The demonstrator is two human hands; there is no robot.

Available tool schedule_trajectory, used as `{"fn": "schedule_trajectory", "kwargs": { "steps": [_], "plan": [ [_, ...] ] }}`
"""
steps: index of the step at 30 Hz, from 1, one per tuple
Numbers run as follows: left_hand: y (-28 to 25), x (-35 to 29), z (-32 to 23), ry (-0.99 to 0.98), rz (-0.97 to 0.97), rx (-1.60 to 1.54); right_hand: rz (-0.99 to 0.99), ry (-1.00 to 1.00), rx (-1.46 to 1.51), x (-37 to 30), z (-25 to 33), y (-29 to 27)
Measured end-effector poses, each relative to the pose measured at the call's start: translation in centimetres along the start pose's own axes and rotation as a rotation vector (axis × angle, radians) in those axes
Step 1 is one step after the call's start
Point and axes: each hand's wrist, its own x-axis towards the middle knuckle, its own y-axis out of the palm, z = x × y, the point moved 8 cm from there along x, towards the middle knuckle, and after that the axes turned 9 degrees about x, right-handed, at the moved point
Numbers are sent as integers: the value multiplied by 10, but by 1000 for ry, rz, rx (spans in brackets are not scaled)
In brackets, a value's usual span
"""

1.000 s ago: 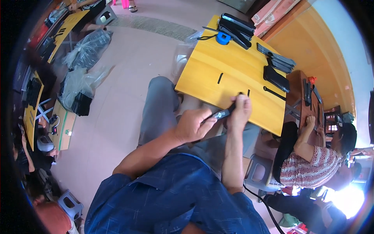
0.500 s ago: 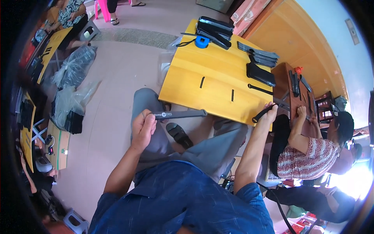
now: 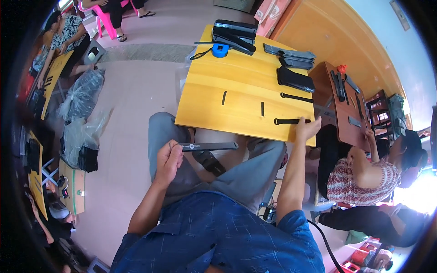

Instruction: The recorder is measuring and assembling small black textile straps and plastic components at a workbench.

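Observation:
My left hand (image 3: pixel 169 161) is closed around one end of a dark grey flat strap (image 3: pixel 209 146) with a light print, which sticks out to the right above my knees. At the table's near right corner, my right hand (image 3: pixel 308 129) pinches the right end of a black strap (image 3: pixel 287 121) with a loop at its left end. That strap lies along the yellow table (image 3: pixel 236 119). A similar black strap (image 3: pixel 296 97) lies just beyond it. Two short black strips, a left one (image 3: pixel 224 98) and a right one (image 3: pixel 262 109), lie on the tabletop.
Farther back on the table are a black stack (image 3: pixel 296 79), grey strips (image 3: pixel 291 57), a black pile (image 3: pixel 234 36) and a blue tape measure (image 3: pixel 220 50). At right, a person (image 3: pixel 359 179) sits by a brown table (image 3: pixel 339 107). Plastic bags (image 3: pixel 84 93) rest on the floor at left.
My right hand has brought the black strap from the air down onto the table's near right part. The left hand still holds the grey strap, hardly moved.

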Motion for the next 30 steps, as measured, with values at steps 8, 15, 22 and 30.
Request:
{"fn": "schedule_trajectory", "kwargs": {
  "steps": [8,15,22,30],
  "plan": [
    [7,5,-2,-24,-13,50,436,-100,-154,-52,37,10],
    [9,5,-2,-25,1,62,371,-43,-178,-18,33,44],
    [3,7,-4,-53,-47,3,342,-54,-147,-6,35,60],
    [15,37,19,-165,-26,-106,333,-293,412,-50,119,7]
  ]
}}
